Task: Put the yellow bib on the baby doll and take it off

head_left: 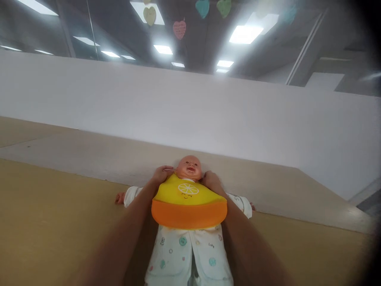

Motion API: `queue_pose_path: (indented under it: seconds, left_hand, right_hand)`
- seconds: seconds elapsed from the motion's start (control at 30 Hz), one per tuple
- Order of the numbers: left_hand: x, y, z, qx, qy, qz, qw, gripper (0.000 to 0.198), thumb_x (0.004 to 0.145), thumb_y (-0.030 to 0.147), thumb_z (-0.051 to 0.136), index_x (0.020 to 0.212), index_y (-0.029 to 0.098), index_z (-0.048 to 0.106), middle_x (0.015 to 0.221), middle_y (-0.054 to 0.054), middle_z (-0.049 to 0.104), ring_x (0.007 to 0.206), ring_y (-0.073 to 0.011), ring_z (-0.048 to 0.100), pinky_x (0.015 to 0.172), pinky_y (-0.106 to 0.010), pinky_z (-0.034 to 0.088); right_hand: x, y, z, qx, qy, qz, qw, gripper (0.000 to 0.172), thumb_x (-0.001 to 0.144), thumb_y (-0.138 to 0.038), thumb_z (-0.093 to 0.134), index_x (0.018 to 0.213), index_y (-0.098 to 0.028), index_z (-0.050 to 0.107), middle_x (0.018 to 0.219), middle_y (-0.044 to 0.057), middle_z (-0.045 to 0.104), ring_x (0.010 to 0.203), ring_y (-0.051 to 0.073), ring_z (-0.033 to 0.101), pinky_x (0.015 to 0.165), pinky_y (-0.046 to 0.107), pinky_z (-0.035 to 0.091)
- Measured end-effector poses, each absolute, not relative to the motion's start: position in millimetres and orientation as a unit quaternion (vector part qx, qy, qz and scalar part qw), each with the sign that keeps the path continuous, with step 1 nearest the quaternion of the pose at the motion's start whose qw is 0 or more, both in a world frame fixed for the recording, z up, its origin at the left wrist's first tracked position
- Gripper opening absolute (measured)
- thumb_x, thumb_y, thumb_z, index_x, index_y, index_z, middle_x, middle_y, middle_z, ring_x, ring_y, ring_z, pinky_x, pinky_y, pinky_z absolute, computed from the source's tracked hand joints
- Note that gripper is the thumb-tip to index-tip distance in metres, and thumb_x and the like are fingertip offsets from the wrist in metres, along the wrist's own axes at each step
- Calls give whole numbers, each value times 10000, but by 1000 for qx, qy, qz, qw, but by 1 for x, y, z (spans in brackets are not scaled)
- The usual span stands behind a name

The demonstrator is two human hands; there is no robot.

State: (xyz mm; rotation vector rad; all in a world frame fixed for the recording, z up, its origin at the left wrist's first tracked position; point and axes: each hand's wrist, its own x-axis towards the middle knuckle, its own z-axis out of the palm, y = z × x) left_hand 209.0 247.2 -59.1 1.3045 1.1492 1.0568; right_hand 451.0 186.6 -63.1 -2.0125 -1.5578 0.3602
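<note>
A baby doll (pixel 189 166) in a white printed romper lies on its back on a tan table (pixel 53 214), arms spread. A yellow and orange silicone bib (pixel 188 203) with a lemon face covers its chest. My left hand (pixel 161 174) grips the bib's neck strap at the left side of the doll's neck. At the right side of the neck, my right hand (pixel 210 180) holds the other strap end. The strap ends themselves are hidden under my fingers and behind the doll's head.
A white partition wall (pixel 190 111) rises behind the table. The table's far edge (pixel 327 222) runs to the right. Paper hearts (pixel 179 29) hang from the ceiling among light panels.
</note>
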Motion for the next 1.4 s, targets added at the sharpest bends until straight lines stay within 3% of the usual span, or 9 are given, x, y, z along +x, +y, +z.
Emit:
queue_pose_path:
  seconds: [0.17,0.33,0.5,0.67,0.77,0.87,0.97,1.17,1.4]
  left_hand:
    - [197,226,-45,566,478,448,501,272,577,382,721,725,182,612,603,3,611,585,-174,581,567,-281,426]
    - [188,192,-27,612,502,445,419,217,604,323,695,752,169,659,635,-8,620,644,-178,565,579,-261,373]
    - [171,131,-11,683,504,396,350,233,694,381,657,817,192,716,702,-25,655,691,-198,559,607,-276,364]
    - [148,78,2,556,432,423,571,434,737,577,640,967,215,709,989,-42,694,886,-217,609,691,-269,449]
    - [147,63,6,483,409,422,649,619,737,686,596,1086,180,659,979,-67,684,901,-211,624,694,-270,466]
    - [160,60,13,464,401,445,652,614,757,671,595,1124,180,622,979,-57,676,839,-169,619,627,-238,447]
    - [175,62,23,496,415,462,607,554,801,645,559,1080,169,606,728,3,609,574,-110,524,497,-214,361]
    - [171,52,1,621,428,443,485,561,845,665,460,998,143,596,488,57,436,405,-97,361,415,-232,248]
    - [137,27,-58,660,411,424,465,685,901,614,391,1406,151,396,574,39,546,501,-122,434,513,-251,349]
  right_hand:
    - [473,164,-37,-781,-586,38,211,292,842,-369,640,973,-110,672,999,221,688,948,309,655,710,313,393]
    - [486,109,-19,-777,-571,-4,263,384,975,-464,380,956,-168,623,868,120,703,863,236,659,672,283,376]
    - [470,37,-38,-652,-532,311,441,432,838,-605,501,1002,-211,566,538,-21,570,469,146,519,469,239,312]
    - [445,-2,-45,-497,-384,505,593,602,725,-457,623,1263,-221,493,544,-54,536,458,112,474,416,198,217]
    - [434,-9,-31,-504,-388,486,599,619,710,-463,630,1269,-233,493,529,-58,513,462,119,488,411,191,217]
    - [426,-13,-16,-519,-431,457,580,415,697,-527,641,934,-189,600,513,-65,426,401,74,364,397,198,131]
    - [423,-16,-8,-512,-427,437,603,360,668,-513,658,740,-181,538,520,-69,377,408,49,283,413,209,111]
    - [423,-28,-26,-545,-425,396,605,340,670,-498,658,741,-181,557,517,-66,388,420,60,298,429,216,134]
    - [440,-47,-66,-542,-469,335,612,633,725,-568,627,1193,-143,612,502,-79,386,456,99,332,472,231,239]
